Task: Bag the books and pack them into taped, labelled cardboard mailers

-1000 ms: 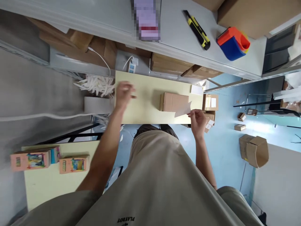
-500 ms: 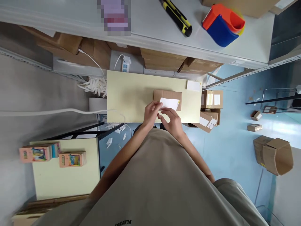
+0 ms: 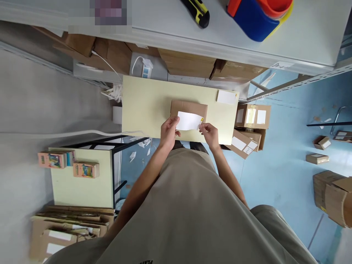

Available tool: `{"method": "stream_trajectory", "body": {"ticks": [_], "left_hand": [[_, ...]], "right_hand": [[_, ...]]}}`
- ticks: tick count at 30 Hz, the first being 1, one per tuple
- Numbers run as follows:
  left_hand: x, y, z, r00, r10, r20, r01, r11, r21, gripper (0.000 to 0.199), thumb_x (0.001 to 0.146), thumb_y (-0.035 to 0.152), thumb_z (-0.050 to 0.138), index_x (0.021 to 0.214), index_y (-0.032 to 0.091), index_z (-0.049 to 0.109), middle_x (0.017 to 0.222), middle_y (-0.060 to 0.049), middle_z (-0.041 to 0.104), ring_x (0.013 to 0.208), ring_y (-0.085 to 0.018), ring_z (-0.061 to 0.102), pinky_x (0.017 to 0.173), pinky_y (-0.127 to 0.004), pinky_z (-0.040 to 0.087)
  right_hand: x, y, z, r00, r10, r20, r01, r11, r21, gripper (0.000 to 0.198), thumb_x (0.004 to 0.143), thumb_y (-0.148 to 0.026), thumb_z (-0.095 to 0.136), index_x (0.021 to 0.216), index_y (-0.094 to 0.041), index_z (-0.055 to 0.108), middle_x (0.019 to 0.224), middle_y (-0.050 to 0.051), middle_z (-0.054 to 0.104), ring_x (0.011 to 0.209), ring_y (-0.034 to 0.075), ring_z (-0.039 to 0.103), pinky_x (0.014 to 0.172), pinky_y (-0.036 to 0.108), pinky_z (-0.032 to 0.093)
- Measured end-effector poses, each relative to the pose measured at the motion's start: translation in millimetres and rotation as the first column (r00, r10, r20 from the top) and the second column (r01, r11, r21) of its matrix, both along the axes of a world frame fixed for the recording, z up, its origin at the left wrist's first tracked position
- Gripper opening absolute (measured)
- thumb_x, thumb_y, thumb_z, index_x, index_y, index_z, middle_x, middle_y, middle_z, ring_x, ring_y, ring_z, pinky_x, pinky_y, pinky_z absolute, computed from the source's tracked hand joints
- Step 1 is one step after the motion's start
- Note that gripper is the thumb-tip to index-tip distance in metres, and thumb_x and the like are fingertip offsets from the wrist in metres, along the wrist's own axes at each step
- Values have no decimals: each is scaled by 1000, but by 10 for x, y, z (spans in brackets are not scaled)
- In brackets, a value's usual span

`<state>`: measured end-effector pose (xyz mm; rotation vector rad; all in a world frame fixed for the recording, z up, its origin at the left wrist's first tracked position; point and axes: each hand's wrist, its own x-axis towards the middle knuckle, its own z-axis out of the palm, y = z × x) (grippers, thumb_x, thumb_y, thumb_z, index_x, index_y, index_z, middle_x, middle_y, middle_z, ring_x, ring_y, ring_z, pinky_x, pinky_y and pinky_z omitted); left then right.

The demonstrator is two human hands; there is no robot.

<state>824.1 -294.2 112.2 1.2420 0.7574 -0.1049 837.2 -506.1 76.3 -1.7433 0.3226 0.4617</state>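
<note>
A white label (image 3: 189,121) with a small yellow mark at its right end is stretched between my two hands. My left hand (image 3: 168,132) pinches its left end, thumb on top. At the lower right corner, my right hand (image 3: 210,134) grips it between thumb and fingertips. Behind and below the label is a closed brown cardboard box (image 3: 189,106) on the pale yellow table (image 3: 148,106). The label covers the near part of the box; whether the two touch I cannot tell.
Another white label (image 3: 227,96) lies at the table's far right corner. Above stands a grey shelf (image 3: 165,18) with a utility knife (image 3: 202,16) and a blue and red tape dispenser (image 3: 254,20). Cardboard boxes (image 3: 254,115) are stacked to the right. Books (image 3: 85,170) lie on a side table at left.
My right hand has moved right, away from my left, and now holds the label's right end. The label is spread out flatter, facing up. The view has shifted slightly.
</note>
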Motion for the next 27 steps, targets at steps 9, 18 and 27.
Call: {"method": "stream_trajectory", "body": {"ticks": [9,18,27], "left_hand": [[109,123,-624,998,-9,60,-16,912,409,38,91,59,88,95,22,76,95,-5,78,90,-20,74,72,-28,64],[479,307,-1198,989,-146,-35,137,783,607,13,98,33,77,92,22,76,99,-8,83,95,-24,77,94,-36,60],[531,269,-1355,970,-216,-110,229,665,711,10,102,26,71,93,23,74,106,-10,84,98,-26,77,100,-39,60]], "right_hand": [[194,-102,-165,995,92,45,-90,994,-56,41,97,-66,71,90,-26,68,93,5,79,88,22,74,89,39,63],[606,192,-453,975,209,-70,-219,869,-443,25,112,-40,66,96,-23,72,101,11,85,96,29,79,88,37,59],[599,329,-605,964,231,-134,-264,748,-609,22,115,-29,59,111,-23,80,119,13,88,115,34,82,101,43,64]]}}
